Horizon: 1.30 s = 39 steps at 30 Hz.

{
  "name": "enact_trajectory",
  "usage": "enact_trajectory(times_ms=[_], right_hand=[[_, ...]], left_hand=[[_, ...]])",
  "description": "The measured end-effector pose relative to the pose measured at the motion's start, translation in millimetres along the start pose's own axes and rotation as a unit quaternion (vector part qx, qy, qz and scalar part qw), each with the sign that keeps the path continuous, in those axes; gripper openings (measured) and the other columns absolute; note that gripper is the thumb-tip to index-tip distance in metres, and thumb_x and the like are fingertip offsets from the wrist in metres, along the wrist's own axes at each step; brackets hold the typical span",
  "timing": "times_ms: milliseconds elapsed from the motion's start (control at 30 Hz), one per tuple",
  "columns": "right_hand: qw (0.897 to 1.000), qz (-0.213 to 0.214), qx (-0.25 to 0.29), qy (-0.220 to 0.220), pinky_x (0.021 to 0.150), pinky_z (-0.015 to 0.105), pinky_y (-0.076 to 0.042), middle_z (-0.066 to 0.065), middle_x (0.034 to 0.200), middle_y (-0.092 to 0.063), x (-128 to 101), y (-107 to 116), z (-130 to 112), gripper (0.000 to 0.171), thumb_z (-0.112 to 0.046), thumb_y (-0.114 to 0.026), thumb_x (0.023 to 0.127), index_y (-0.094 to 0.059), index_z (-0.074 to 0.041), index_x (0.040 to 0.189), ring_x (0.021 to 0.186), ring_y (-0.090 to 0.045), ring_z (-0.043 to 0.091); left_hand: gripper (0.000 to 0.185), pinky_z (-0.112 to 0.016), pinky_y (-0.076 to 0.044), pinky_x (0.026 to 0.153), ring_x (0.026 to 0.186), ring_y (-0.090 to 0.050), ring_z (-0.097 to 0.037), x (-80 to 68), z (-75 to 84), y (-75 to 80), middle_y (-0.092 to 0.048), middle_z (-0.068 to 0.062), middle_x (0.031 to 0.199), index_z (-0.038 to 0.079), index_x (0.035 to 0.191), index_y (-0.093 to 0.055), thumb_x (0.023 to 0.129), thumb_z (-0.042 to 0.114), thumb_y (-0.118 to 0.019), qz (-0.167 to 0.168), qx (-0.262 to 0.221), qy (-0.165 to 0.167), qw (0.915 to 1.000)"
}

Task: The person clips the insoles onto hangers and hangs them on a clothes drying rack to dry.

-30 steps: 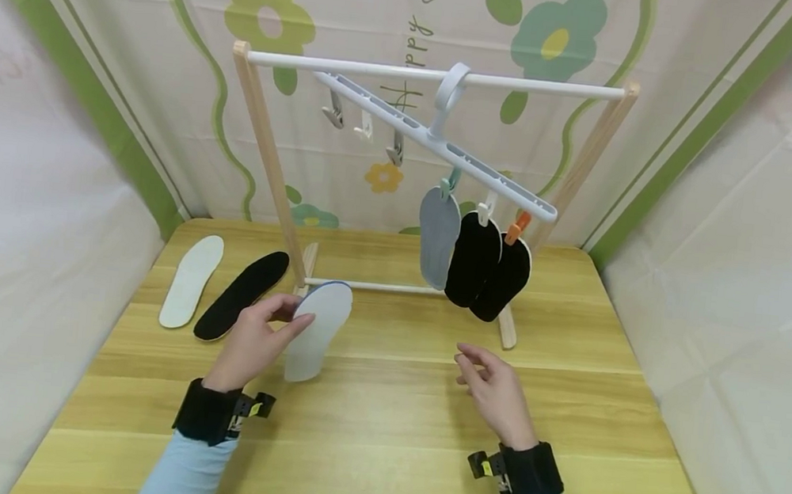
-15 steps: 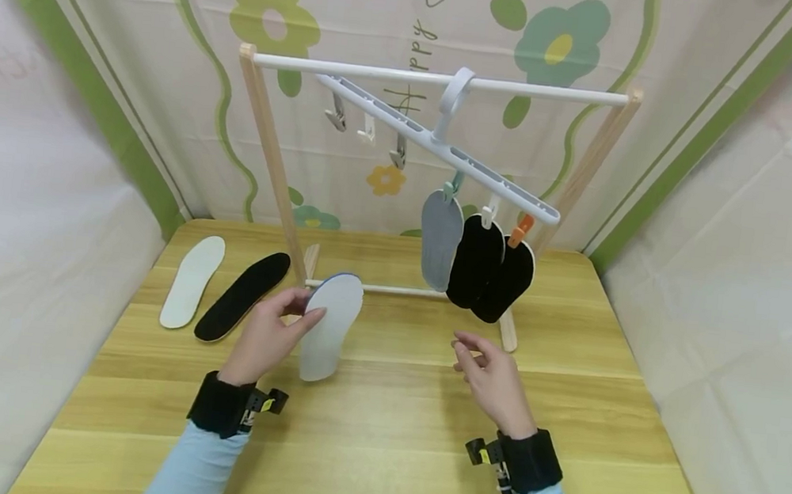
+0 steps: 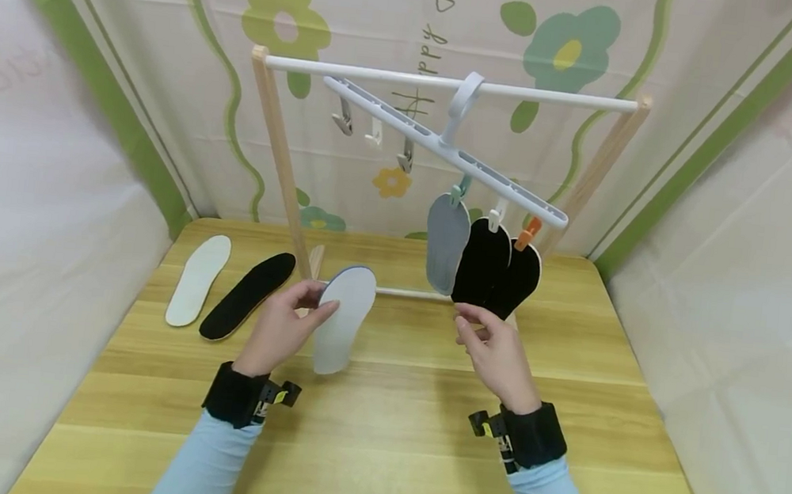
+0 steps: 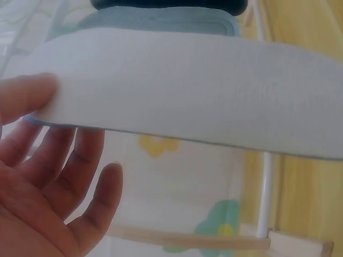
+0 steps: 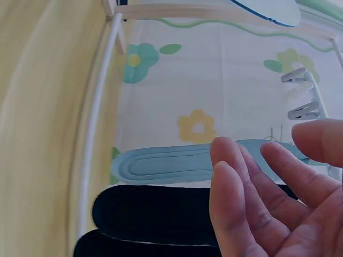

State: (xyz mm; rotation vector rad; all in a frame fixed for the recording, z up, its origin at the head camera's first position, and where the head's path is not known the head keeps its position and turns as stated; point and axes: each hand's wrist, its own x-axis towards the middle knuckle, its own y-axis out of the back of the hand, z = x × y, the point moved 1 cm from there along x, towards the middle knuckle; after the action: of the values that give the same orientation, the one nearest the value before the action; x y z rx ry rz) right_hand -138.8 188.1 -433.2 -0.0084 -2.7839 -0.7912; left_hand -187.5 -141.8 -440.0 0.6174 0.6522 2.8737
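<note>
Foam-looking grey insole (image 3: 344, 320) was pinched in the left hand (image 3: 282, 331), thumb on the near face and fingers behind, at its upper half; it hung clear of the bench (image 3: 378, 436), toe end up, in front of the rack (image 3: 282, 164). Right hand (image 3: 493, 352) was empty, fingers loosely spread, just below the two black insoles (image 3: 496, 276) clipped on the hanger (image 3: 449, 145).

Handling guess: very light, thin, flexible (left wrist view showed it holding a gentle curve, not drooping), so semi-stiff. Matte face, probably not slippery. Not fragile, but would crease if squeezed mid-span.

Best hold, in my view: pinch across the width near one end, leaving the other end free for a clip (image 3: 405, 156). Three clips on the raised end of the hanger were free; a grey one (image 3: 446, 244) and the two black ones weighed the other end down.

White insole (image 3: 198, 280) and another black one (image 3: 248, 295) lay flat on the bench, left of the rack.
</note>
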Motion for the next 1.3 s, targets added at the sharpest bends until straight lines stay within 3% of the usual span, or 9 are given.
enact_trajectory(times_ms=[367, 533, 733, 900, 1033, 1300], right_hand=[[0.999, -0.01, 0.0, 0.035, 0.071, 0.028, -0.054, 0.006, 0.105, -0.068, 21, 8, -24, 0.034, -0.027, -0.055, 0.103, -0.062, -0.009, 0.131, 0.085, -0.068, 0.02], [0.998, 0.004, -0.022, 0.059, 0.064, 0.027, -0.052, 0.004, 0.103, -0.069, 32, 14, -36, 0.031, -0.024, -0.057, 0.102, -0.064, -0.009, 0.128, 0.078, -0.066, 0.013], [0.996, 0.008, -0.035, 0.076, 0.063, 0.026, -0.05, 0.007, 0.102, -0.07, 46, 18, -49, 0.032, -0.024, -0.057, 0.102, -0.064, -0.007, 0.129, 0.077, -0.065, 0.018], [0.996, 0.004, -0.035, 0.085, 0.067, 0.028, -0.052, 0.01, 0.109, -0.069, 57, 20, -63, 0.034, -0.026, -0.057, 0.103, -0.063, -0.007, 0.131, 0.086, -0.066, 0.02], [0.995, 0.003, -0.034, 0.09, 0.079, 0.034, -0.055, 0.01, 0.115, -0.068, 66, 19, -75, 0.035, -0.025, -0.057, 0.103, -0.062, -0.006, 0.132, 0.097, -0.066, 0.018], [0.993, -0.001, -0.007, 0.116, 0.093, 0.04, -0.052, 0.015, 0.127, -0.063, 87, 10, -93, 0.039, -0.019, -0.057, 0.102, -0.057, 0.001, 0.136, 0.112, -0.062, 0.025]], left_hand=[[0.022, -0.041, -0.054, 0.082, 0.089, -0.062, -0.019, 8.1, 2.2, -2.9, -0.067, -0.004, 0.094, 0.008, 0.107, -0.07, 0.093, 0.025, -0.072, -0.003, -0.01, 0.0, 0.9999], [0.022, -0.042, -0.055, 0.082, 0.088, -0.064, -0.018, 13.0, 4.8, -5.6, -0.069, -0.002, 0.093, 0.009, 0.104, -0.071, 0.091, 0.026, -0.074, -0.002, -0.011, -0.004, 0.9999], [0.023, -0.042, -0.055, 0.083, 0.089, -0.065, -0.017, 17.7, 9.1, -7.2, -0.07, -0.002, 0.095, 0.008, 0.106, -0.071, 0.092, 0.026, -0.073, -0.002, -0.016, -0.004, 0.9999], [0.023, -0.043, -0.055, 0.084, 0.089, -0.066, -0.017, 21.1, 9.8, -8.1, -0.07, -0.003, 0.096, 0.007, 0.106, -0.071, 0.092, 0.025, -0.073, 0.002, -0.018, -0.006, 0.9998], [0.023, -0.043, -0.055, 0.084, 0.09, -0.066, -0.017, 23.7, 9.6, -8.7, -0.07, -0.003, 0.097, 0.007, 0.107, -0.071, 0.092, 0.025, -0.074, 0.0, -0.025, 0.0, 0.9997], [0.023, -0.04, -0.055, 0.085, 0.091, -0.066, -0.019, 28.1, 9.8, -9.1, -0.07, -0.004, 0.098, 0.007, 0.108, -0.071, 0.091, 0.023, -0.074, 0.005, -0.029, 0.001, 0.9996]])
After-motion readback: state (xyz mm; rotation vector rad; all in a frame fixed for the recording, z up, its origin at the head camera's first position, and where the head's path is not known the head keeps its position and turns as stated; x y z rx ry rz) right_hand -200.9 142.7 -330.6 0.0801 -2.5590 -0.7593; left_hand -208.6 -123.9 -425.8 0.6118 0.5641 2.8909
